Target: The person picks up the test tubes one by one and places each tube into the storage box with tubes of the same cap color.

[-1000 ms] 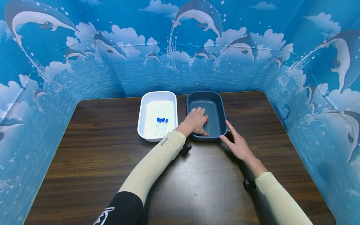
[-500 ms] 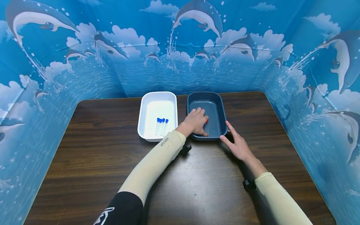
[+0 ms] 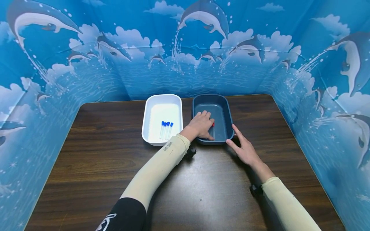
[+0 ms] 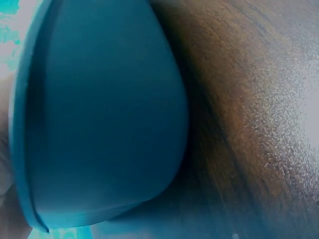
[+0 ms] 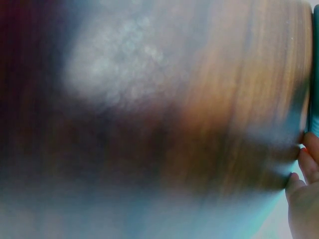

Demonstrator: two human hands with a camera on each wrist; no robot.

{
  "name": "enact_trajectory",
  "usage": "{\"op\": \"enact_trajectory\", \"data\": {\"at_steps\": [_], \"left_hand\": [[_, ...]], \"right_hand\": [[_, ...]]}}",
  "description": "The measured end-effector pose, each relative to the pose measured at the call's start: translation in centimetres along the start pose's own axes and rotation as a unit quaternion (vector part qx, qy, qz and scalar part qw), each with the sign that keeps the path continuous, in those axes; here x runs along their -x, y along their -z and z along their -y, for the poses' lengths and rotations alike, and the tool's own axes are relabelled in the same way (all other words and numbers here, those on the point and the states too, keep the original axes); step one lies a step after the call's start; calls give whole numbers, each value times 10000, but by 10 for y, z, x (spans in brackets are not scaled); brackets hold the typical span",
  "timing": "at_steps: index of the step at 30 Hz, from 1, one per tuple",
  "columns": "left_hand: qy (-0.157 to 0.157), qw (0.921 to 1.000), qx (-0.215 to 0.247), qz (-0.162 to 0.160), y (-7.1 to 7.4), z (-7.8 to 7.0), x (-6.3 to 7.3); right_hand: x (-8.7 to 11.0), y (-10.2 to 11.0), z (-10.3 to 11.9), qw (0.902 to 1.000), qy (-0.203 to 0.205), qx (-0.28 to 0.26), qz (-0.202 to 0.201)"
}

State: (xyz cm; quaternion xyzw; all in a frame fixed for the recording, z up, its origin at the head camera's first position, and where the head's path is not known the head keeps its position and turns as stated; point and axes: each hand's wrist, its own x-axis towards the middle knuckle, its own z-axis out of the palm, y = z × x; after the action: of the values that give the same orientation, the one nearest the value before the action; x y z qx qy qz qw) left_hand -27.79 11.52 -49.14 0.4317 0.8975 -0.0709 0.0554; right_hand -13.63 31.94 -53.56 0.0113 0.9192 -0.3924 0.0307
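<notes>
My left hand [image 3: 200,124] reaches into the dark blue tray [image 3: 230,119], its thumb toward the near wall. Red-capped test tubes [image 3: 212,131] lie beside and partly under this hand; the palm hides whether the fingers grip one. At the tray's right near corner, my right hand [image 3: 245,150] has thumb and fingers spread straight, touching or very near the outer wall. In the left wrist view, the tray's outer wall [image 4: 107,109] blocks most of the hand. The right wrist view catches fingertips [image 5: 304,167] beside the tray edge [image 5: 315,64].
A white tray [image 3: 143,126] stands left of the dark one, with several blue-capped test tubes [image 3: 166,131] lying in its near half. Both trays sit at the back of a dark wooden table [image 3: 95,144]. A dolphin-print curtain [image 3: 185,73] encloses the back and sides.
</notes>
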Motion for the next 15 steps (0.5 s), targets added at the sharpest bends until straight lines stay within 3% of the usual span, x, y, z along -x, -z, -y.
{"op": "enact_trajectory", "data": {"at_steps": [9,15], "left_hand": [[17,9990,163,-410,8,5,12],[123,9957,587,-708,13,15,28]], "right_hand": [[1,1,1,10000,0,-30,16],[1,1,1,10000,38,-6,-10]]}}
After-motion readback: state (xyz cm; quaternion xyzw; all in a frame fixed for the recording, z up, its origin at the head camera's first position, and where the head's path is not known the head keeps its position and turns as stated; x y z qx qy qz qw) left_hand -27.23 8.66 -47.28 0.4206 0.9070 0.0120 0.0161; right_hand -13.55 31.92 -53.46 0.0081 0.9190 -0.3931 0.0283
